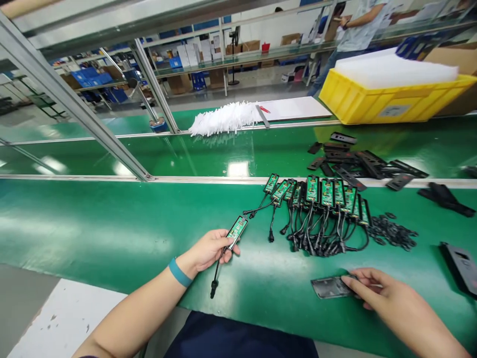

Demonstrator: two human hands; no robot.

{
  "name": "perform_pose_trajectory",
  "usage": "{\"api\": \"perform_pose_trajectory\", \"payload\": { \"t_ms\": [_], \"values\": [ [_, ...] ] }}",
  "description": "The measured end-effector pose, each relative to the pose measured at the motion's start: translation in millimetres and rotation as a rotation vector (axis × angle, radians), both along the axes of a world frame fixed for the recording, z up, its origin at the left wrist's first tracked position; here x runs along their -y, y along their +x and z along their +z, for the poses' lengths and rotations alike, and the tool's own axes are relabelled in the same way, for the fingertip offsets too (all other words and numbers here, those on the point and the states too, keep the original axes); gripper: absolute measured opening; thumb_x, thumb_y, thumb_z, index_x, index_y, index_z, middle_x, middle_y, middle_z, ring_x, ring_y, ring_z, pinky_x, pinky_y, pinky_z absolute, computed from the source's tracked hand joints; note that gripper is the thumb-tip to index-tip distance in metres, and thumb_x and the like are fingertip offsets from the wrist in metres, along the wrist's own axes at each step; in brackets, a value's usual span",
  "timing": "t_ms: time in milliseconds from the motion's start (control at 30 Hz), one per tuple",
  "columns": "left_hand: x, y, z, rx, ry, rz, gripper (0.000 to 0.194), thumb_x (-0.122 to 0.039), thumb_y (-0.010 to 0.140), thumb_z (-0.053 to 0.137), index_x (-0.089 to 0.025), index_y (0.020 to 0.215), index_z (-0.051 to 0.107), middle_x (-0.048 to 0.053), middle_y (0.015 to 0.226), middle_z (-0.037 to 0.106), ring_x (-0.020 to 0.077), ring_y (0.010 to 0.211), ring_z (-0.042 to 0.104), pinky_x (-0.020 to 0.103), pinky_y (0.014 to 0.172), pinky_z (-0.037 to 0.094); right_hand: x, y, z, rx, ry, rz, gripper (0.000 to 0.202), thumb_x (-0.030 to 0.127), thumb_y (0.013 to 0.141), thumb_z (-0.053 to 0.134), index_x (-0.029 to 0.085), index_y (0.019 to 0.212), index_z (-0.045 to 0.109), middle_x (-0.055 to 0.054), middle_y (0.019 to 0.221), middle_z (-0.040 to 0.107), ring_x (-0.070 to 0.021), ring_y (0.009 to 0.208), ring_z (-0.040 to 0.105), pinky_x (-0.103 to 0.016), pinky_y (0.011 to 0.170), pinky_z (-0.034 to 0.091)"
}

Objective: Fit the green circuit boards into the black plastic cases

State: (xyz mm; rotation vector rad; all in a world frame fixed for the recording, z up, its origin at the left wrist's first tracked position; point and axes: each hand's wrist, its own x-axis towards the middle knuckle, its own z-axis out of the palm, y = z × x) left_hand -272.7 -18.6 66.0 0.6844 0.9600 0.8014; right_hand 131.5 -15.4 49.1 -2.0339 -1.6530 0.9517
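My left hand point(214, 250), with a teal band at the wrist, grips a green circuit board in a black casing point(238, 231). A short black cable with a connector point(213, 287) hangs from the casing's lower end. To the right, my right hand point(372, 287) pinches a flat black plastic cover point(331, 287) by its right end, just above the green bench. Between and beyond my hands lies a cluster of similar cased boards point(328, 193) with black cables. Small black rings point(395, 232) are heaped to the right of that cluster.
Loose black covers point(350, 158) are piled behind the boards. A yellow bin point(391, 102) with white foam sheets stands at the back right. White strips point(225, 118) lie across the bench. A metal frame post point(74, 94) slants at left; a grey-black box point(460, 268) sits at right.
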Motion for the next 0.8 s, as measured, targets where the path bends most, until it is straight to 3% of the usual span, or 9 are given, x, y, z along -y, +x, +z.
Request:
{"api": "perform_pose_trajectory", "payload": {
  "t_ms": [100, 233, 367, 500, 600, 667, 733, 800],
  "values": [
    [-1.2, -6.8, 7.3, -0.060, 0.041, -0.003, 0.027, -0.033, 0.081, 0.067, -0.012, 0.091, 0.053, 0.005, 0.073, 0.066, 0.0028, 0.040, 0.042, 0.016, 0.035, 0.023, 2.7, -38.7, -1.5, -0.297, -0.180, 0.015, 0.044, 0.054, 0.067, 0.066, 0.018, 0.090, 0.060, -0.007, 0.069, 0.069, -0.0207, 0.056, 0.065, -0.030, 0.049, 0.051],
    [-4.3, -21.8, 17.5, -0.198, 0.122, 0.005, 0.025, -0.033, 0.080, 0.067, -0.014, 0.087, 0.052, 0.004, 0.075, 0.066, 0.0018, 0.040, 0.038, 0.016, 0.036, 0.020, -1.6, -102.1, 5.9, -0.596, -0.261, 0.129, 0.045, 0.047, 0.076, 0.065, 0.014, 0.104, 0.053, -0.003, 0.060, 0.067, -0.0130, 0.046, 0.058, -0.024, 0.047, 0.047],
    [-11.1, -36.8, 25.9, -0.291, 0.180, 0.062, 0.027, -0.039, 0.082, 0.064, -0.014, 0.088, 0.054, 0.005, 0.078, 0.066, 0.0021, 0.042, 0.038, 0.016, 0.037, 0.021, -27.6, -163.7, 18.2, -0.863, -0.402, 0.186, 0.032, 0.032, 0.080, 0.065, 0.013, 0.102, 0.052, -0.004, 0.061, 0.067, -0.0121, 0.049, 0.061, -0.020, 0.047, 0.048],
    [-18.6, -47.4, 29.0, -0.380, 0.241, 0.121, 0.041, -0.052, 0.090, 0.047, -0.013, 0.085, 0.058, 0.006, 0.074, 0.065, 0.0042, 0.042, 0.040, 0.018, 0.038, 0.024, -62.6, -209.8, 20.9, -0.999, -0.471, 0.163, 0.010, 0.016, 0.086, 0.058, 0.013, 0.094, 0.053, -0.006, 0.061, 0.066, -0.0126, 0.051, 0.064, -0.019, 0.047, 0.050],
    [-19.5, -50.6, 28.1, -0.562, 0.357, 0.134, 0.042, -0.050, 0.090, 0.048, -0.012, 0.102, 0.062, 0.008, 0.080, 0.067, 0.0097, 0.055, 0.053, 0.021, 0.047, 0.039, -74.9, -229.3, 16.3, -1.050, -0.479, 0.143, 0.003, 0.012, 0.089, 0.052, 0.012, 0.092, 0.053, -0.007, 0.066, 0.067, -0.0131, 0.053, 0.066, -0.021, 0.049, 0.053],
    [-17.2, -49.1, 26.1, -0.732, 0.497, 0.119, 0.041, -0.045, 0.089, 0.053, -0.015, 0.116, 0.061, 0.010, 0.095, 0.069, 0.0159, 0.078, 0.062, 0.027, 0.066, 0.049, -75.5, -233.6, 11.4, -1.066, -0.481, 0.136, 0.006, 0.011, 0.090, 0.048, 0.011, 0.091, 0.054, -0.007, 0.070, 0.067, -0.0139, 0.055, 0.068, -0.022, 0.052, 0.055],
    [-13.8, -44.6, 22.7, -0.891, 0.655, 0.092, 0.038, -0.038, 0.089, 0.056, -0.018, 0.121, 0.061, 0.010, 0.109, 0.066, 0.0205, 0.098, 0.060, 0.033, 0.085, 0.048, -73.1, -232.0, 6.5, -1.066, -0.495, 0.137, 0.009, 0.010, 0.090, 0.046, 0.011, 0.093, 0.055, -0.008, 0.073, 0.067, -0.0153, 0.057, 0.069, -0.024, 0.054, 0.056],
    [-10.9, -38.5, 17.6, -0.995, 0.784, 0.053, 0.036, -0.033, 0.088, 0.058, -0.020, 0.122, 0.061, 0.010, 0.112, 0.064, 0.0220, 0.104, 0.058, 0.037, 0.093, 0.045, -70.4, -227.2, 2.8, -1.077, -0.515, 0.142, 0.011, 0.009, 0.089, 0.047, 0.010, 0.094, 0.056, -0.009, 0.076, 0.067, -0.0166, 0.059, 0.070, -0.025, 0.055, 0.057]
  ]
}}
